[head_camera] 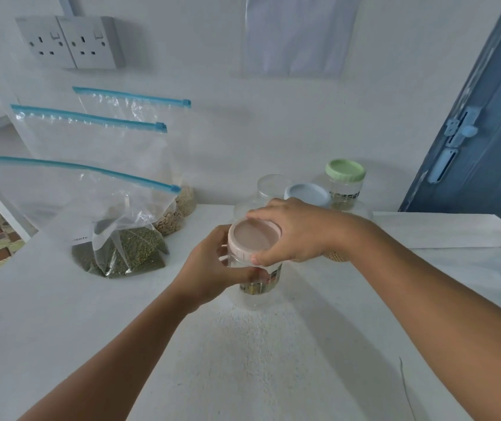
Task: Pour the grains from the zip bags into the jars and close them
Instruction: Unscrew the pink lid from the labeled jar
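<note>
Clear jar stands mid desk, btwn both hands. Left hand wraps its body, grip closed round it. Right hand arches over, fingers clamped on pink lid, w/ lid seemingly seated.

Home kitchen, white counter, wall sockets, grain bags

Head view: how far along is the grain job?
Early. Done: nothing clearly poured; all three zip bags stand zipped with grains inside. In hand: left hand holds the clear jar, right hand grips its pink lid; the jar looks empty. Left: open the bags, pour, close. Behind, the green-lidded jar holds something unclear, a blue lid sits on another jar.
</note>
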Demonstrator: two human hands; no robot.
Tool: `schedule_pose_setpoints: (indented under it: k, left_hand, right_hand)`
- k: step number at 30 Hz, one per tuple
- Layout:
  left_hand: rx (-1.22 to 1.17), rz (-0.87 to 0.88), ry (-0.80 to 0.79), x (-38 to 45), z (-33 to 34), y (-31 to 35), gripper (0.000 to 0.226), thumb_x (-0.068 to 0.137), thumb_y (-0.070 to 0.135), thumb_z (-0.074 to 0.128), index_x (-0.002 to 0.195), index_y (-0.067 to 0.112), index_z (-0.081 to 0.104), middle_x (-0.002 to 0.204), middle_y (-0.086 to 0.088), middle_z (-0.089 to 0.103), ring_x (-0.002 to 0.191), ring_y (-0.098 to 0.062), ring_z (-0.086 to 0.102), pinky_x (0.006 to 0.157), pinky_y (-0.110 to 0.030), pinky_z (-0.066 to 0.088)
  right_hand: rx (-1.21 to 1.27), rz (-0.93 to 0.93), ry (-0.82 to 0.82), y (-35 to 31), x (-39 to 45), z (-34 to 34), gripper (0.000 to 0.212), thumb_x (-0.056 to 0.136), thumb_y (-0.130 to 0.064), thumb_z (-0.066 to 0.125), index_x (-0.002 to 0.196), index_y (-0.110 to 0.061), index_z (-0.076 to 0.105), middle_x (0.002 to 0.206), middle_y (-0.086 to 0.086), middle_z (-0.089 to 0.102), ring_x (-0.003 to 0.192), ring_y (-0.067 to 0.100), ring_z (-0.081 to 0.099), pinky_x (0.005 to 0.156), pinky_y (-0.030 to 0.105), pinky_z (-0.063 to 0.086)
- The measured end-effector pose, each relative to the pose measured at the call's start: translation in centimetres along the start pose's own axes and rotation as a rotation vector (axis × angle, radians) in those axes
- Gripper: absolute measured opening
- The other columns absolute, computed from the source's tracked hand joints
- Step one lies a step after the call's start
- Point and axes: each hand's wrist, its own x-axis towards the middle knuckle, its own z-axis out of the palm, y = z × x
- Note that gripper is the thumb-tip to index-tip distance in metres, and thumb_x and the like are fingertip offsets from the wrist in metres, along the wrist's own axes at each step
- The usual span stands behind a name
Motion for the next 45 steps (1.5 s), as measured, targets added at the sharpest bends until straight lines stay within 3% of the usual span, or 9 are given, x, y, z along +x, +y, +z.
schedule_pose_setpoints:
  k: [4,9,14,19,24,32,38,42,45]
  left_hand:
    - [0.001,-0.014,-0.033,0.5,-0.3,-0.2,0.085,0.057,0.023,0.104,0.13,0.029,0.061,0.122,0.008,0.073,0.115,-0.012,0.069,0.102,-0.044,0.058]
    - [-0.011,-0.016,-0.052,0.7,-0.6,-0.5,0.085,0.059,0.021,0.103,0.132,0.026,0.06,0.124,0.006,0.073,0.117,-0.014,0.069,0.102,-0.045,0.058]
    - [-0.004,-0.019,-0.074,0.8,-0.7,-0.5,0.085,0.06,0.016,0.102,0.133,0.026,0.06,0.124,0.006,0.073,0.118,-0.012,0.068,0.103,-0.044,0.057]
    - [-0.012,-0.025,-0.082,0.8,-0.7,-0.5,0.084,0.061,0.015,0.102,0.133,0.026,0.06,0.123,0.006,0.073,0.118,-0.013,0.068,0.104,-0.045,0.056]
    - [-0.001,-0.039,-0.125,1.0,-1.0,-0.2,0.084,0.061,0.015,0.102,0.133,0.028,0.06,0.125,0.007,0.072,0.121,-0.011,0.066,0.107,-0.043,0.054]
    - [0.048,-0.007,-0.07,0.6,-0.7,0.5,0.09,0.054,0.033,0.105,0.131,0.037,0.058,0.122,0.014,0.07,0.115,-0.003,0.065,0.097,-0.027,0.054]
    - [0.054,-0.002,-0.051,1.1,-0.8,0.4,0.087,0.055,0.036,0.104,0.13,0.034,0.061,0.122,0.012,0.072,0.115,-0.009,0.068,0.1,-0.042,0.059]
    - [0.054,-0.003,-0.062,1.2,-0.8,0.4,0.084,0.057,0.029,0.104,0.129,0.032,0.062,0.119,0.008,0.074,0.115,-0.01,0.068,0.095,-0.038,0.061]
    - [0.053,-0.001,-0.07,1.4,-0.9,0.4,0.082,0.058,0.027,0.104,0.129,0.031,0.062,0.12,0.008,0.073,0.116,-0.009,0.067,0.096,-0.039,0.06]
  right_hand:
    - [-0.016,0.053,-0.097,-0.1,-0.3,-0.5,0.099,0.078,-0.087,0.06,0.16,-0.046,0.024,0.162,-0.017,0.024,0.151,0.015,0.014,0.121,0.05,0.028]
    - [-0.106,0.096,0.07,-0.9,-0.1,0.1,0.088,0.078,-0.091,0.053,0.14,-0.028,0.052,0.138,-0.007,0.046,0.132,0.017,0.041,0.104,0.043,0.044]
    - [-0.092,0.052,-0.091,-1.3,-0.2,-1.6,0.09,0.089,-0.074,0.056,0.162,-0.032,0.026,0.165,-0.005,0.028,0.155,0.022,0.016,0.12,0.047,0.03]
    - [-0.249,0.056,0.045,-2.2,0.3,-0.5,0.08,0.08,-0.087,0.055,0.134,-0.028,0.054,0.128,-0.004,0.05,0.125,0.02,0.046,0.094,0.04,0.046]
    - [-0.139,0.039,-0.089,-2.2,0.0,-1.4,0.089,0.089,-0.074,0.056,0.161,-0.032,0.027,0.163,-0.004,0.029,0.152,0.021,0.019,0.119,0.047,0.032]
    - [-0.179,0.064,0.047,-1.9,0.1,-0.5,0.077,0.082,-0.083,0.057,0.138,-0.031,0.054,0.125,-0.006,0.046,0.12,0.017,0.044,0.098,0.042,0.047]
    - [-0.062,0.023,-0.195,-1.6,-0.6,-1.9,0.096,0.089,-0.06,0.065,0.164,-0.044,0.007,0.17,-0.017,0.005,0.157,0.015,-0.001,0.124,0.049,0.023]
    - [-0.281,0.125,-0.064,-2.3,-0.1,-1.0,0.103,0.078,-0.094,0.045,0.155,-0.026,0.035,0.159,0.0,0.034,0.149,0.024,0.027,0.106,0.045,0.038]
    - [-0.277,0.081,0.009,-2.2,0.6,-0.6,0.092,0.077,-0.089,0.055,0.144,-0.026,0.045,0.139,-0.002,0.05,0.133,0.021,0.042,0.092,0.04,0.043]
